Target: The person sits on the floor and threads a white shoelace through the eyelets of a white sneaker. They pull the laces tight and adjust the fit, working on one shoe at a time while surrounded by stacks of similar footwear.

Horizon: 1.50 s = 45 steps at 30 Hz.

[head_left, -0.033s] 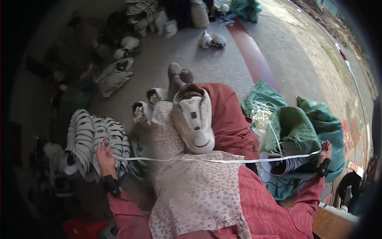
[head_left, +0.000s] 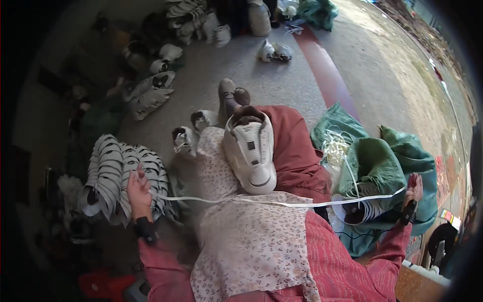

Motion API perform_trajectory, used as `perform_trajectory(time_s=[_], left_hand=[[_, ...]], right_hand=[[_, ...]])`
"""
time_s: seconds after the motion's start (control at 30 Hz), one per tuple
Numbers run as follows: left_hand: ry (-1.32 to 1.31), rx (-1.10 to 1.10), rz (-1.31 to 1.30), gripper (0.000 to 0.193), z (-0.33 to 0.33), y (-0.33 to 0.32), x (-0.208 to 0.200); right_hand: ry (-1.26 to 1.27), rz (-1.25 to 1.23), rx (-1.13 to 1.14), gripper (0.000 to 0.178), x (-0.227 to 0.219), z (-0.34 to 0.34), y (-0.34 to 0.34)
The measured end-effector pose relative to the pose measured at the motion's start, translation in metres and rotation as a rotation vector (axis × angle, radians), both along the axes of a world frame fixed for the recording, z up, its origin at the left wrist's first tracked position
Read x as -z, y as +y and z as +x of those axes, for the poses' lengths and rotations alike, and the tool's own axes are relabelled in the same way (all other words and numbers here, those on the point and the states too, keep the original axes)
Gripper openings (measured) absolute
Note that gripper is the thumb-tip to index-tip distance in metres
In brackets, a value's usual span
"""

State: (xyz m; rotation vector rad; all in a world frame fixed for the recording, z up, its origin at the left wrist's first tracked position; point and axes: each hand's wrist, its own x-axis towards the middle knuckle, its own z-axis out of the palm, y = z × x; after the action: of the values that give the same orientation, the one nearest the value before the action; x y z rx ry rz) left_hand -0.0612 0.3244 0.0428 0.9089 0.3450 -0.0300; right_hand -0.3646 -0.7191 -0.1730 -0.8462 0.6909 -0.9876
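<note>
A white sneaker lies sole-up on my lap, toe toward me, on a flowered cloth. A long white shoelace stretches taut across my lap between both hands. My left hand grips its left end beside a stack of white shoe parts with black trim. My right hand holds the right end out over a green sack, from which loose white laces spill.
More white sneakers lie on the concrete floor ahead, and a pair sits farther off near a red painted stripe. Two small shoes rest by my knee. A stack of insoles sits at the right.
</note>
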Motion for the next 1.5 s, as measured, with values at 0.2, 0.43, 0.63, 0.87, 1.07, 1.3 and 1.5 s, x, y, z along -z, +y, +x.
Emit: perform_trajectory(time_s=[0.2,0.43,0.63,0.87,1.07,1.3,1.5], left_hand=[[-0.163,0.485,0.710,0.021,-0.013,-0.194,-0.050],[-0.771,0.850,1.220,0.015,-0.010,-0.274,-0.026],[-0.665,0.888,1.163,0.022,-0.003,-0.276,-0.005],[-0.672,0.891,1.107,0.024,-0.004,-0.272,0.003],[-0.676,0.879,1.083,0.025,-0.005,-0.271,0.007],[-0.679,0.873,1.082,0.026,-0.006,-0.270,0.009],[-0.684,0.863,1.089,0.027,-0.008,-0.272,0.005]], right_hand=[[0.132,-0.390,-0.742,0.021,-0.185,0.244,0.346],[-0.081,-1.041,-1.303,0.017,-0.195,0.260,0.513],[-0.059,-1.179,-1.197,0.012,-0.182,0.258,0.520],[-0.144,-1.309,-1.160,0.016,-0.175,0.258,0.522],[-0.157,-1.304,-1.151,0.018,-0.174,0.258,0.520],[-0.136,-1.259,-1.132,0.019,-0.179,0.254,0.521],[-0.148,-1.230,-1.098,0.018,-0.179,0.254,0.521]])
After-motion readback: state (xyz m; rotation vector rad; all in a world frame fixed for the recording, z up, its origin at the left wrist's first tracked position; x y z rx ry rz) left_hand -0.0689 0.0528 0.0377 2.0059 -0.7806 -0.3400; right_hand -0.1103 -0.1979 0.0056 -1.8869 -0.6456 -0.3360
